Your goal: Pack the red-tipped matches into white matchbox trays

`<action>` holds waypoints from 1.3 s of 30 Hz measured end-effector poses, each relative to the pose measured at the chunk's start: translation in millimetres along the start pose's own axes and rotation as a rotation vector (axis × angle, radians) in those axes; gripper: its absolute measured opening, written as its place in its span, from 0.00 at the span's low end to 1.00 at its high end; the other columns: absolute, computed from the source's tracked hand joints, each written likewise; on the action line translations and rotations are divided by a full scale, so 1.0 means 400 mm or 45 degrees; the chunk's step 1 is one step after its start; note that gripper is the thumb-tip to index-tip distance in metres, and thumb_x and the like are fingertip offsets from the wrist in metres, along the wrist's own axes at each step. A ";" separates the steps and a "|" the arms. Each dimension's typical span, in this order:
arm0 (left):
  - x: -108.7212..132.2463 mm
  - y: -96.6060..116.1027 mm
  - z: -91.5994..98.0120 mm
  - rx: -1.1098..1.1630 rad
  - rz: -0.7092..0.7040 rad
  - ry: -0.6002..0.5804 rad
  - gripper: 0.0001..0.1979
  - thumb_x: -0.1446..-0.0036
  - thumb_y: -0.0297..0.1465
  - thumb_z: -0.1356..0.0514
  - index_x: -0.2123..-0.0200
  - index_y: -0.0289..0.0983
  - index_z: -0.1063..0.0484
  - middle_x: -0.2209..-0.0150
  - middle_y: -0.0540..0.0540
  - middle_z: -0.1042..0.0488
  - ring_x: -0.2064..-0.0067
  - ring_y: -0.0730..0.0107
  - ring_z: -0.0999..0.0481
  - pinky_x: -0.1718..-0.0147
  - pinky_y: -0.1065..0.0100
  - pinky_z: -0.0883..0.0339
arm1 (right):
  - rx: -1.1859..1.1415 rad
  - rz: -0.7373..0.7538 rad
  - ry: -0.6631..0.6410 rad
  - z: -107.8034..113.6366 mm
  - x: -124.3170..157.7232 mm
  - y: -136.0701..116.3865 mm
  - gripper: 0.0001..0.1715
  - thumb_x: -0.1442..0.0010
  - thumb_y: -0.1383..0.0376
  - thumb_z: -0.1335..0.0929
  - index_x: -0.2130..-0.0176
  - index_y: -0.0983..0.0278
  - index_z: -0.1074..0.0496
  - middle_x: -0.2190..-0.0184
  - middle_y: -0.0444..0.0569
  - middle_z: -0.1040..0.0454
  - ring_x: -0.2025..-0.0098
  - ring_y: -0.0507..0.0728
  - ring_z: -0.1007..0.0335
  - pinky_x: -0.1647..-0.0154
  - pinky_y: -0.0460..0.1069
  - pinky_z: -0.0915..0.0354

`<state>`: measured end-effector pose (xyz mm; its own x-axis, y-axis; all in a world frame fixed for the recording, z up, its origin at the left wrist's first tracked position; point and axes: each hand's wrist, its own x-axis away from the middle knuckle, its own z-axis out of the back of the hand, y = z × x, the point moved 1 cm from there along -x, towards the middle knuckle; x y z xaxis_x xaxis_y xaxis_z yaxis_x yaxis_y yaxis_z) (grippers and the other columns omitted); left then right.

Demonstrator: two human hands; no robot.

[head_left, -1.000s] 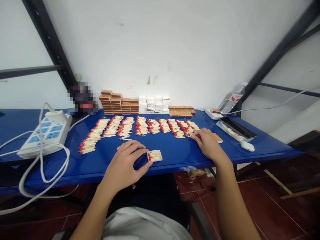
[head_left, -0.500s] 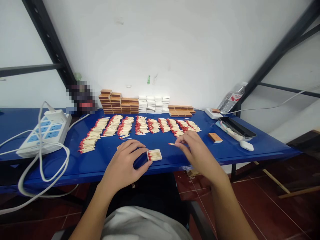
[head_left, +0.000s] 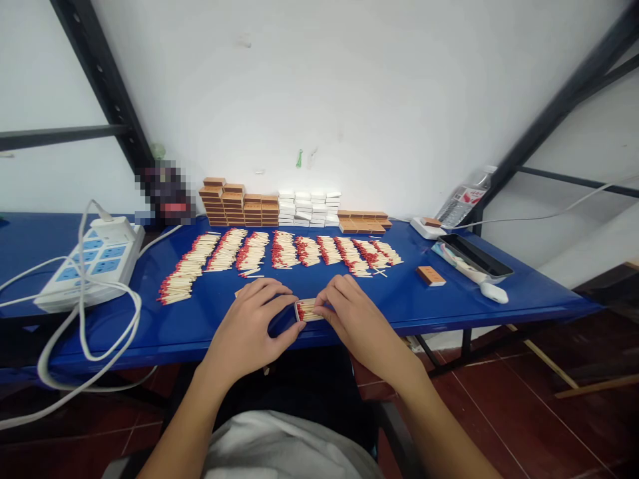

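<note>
While the left hand is pinching the tray, the right hand is overlapping its matches, its grip not discernible.

A pale grey fabric top, softly creased in broad folds, is worn above; black cloth trousers, their finer details lost in shadow, are worn below; the tapering forearms are bare; the left hand and right hand are likewise ungloved.
</note>
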<state>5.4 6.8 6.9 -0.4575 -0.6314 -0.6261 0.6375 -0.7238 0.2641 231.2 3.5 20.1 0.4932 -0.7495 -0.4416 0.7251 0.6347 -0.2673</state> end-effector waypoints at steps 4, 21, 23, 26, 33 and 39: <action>0.000 0.000 0.000 -0.002 -0.011 0.011 0.11 0.33 0.36 0.32 0.50 0.41 0.20 0.48 0.43 0.18 0.43 0.54 0.22 0.40 0.48 0.29 | -0.142 -0.018 -0.032 0.019 0.002 0.007 0.07 0.23 0.66 0.34 0.57 0.61 0.28 0.56 0.51 0.27 0.52 0.62 0.32 0.51 0.57 0.32; -0.002 0.004 0.000 -0.014 -0.003 0.010 0.10 0.32 0.36 0.33 0.50 0.41 0.20 0.49 0.43 0.18 0.44 0.54 0.22 0.41 0.47 0.28 | 0.103 -0.502 0.274 0.081 0.087 0.424 0.18 0.30 0.51 0.32 0.56 0.60 0.20 0.63 0.54 0.25 0.58 0.65 0.30 0.51 0.60 0.35; -0.002 0.005 0.002 -0.008 -0.004 0.006 0.10 0.32 0.35 0.33 0.50 0.41 0.20 0.49 0.43 0.18 0.44 0.54 0.22 0.41 0.47 0.28 | 0.122 -0.509 0.256 0.083 0.085 0.427 0.19 0.29 0.51 0.33 0.60 0.61 0.20 0.63 0.54 0.25 0.58 0.65 0.31 0.50 0.61 0.36; -0.003 0.005 0.002 -0.005 -0.002 0.000 0.10 0.32 0.35 0.33 0.50 0.41 0.21 0.49 0.43 0.18 0.44 0.53 0.22 0.41 0.47 0.28 | 0.151 -0.496 0.245 0.084 0.090 0.430 0.20 0.28 0.51 0.35 0.63 0.61 0.22 0.63 0.55 0.25 0.58 0.66 0.31 0.51 0.61 0.36; 0.000 0.002 0.000 -0.017 -0.002 0.017 0.10 0.32 0.36 0.33 0.50 0.41 0.20 0.48 0.42 0.18 0.43 0.53 0.22 0.41 0.48 0.28 | 0.149 -0.487 0.217 0.087 0.102 0.421 0.19 0.26 0.54 0.36 0.64 0.61 0.25 0.64 0.55 0.25 0.58 0.66 0.32 0.51 0.61 0.36; 0.001 0.004 0.001 -0.012 0.002 0.010 0.11 0.32 0.36 0.33 0.50 0.40 0.20 0.49 0.42 0.18 0.43 0.53 0.22 0.40 0.47 0.28 | -0.130 -0.318 0.184 0.089 0.065 0.247 0.13 0.24 0.57 0.34 0.61 0.59 0.28 0.59 0.52 0.25 0.52 0.64 0.32 0.48 0.58 0.35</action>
<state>6.0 5.6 7.4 -0.4514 -0.6306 -0.6314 0.6441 -0.7199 0.2585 332.9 40.0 12.7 0.2269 -0.8549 -0.4665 0.7596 0.4551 -0.4647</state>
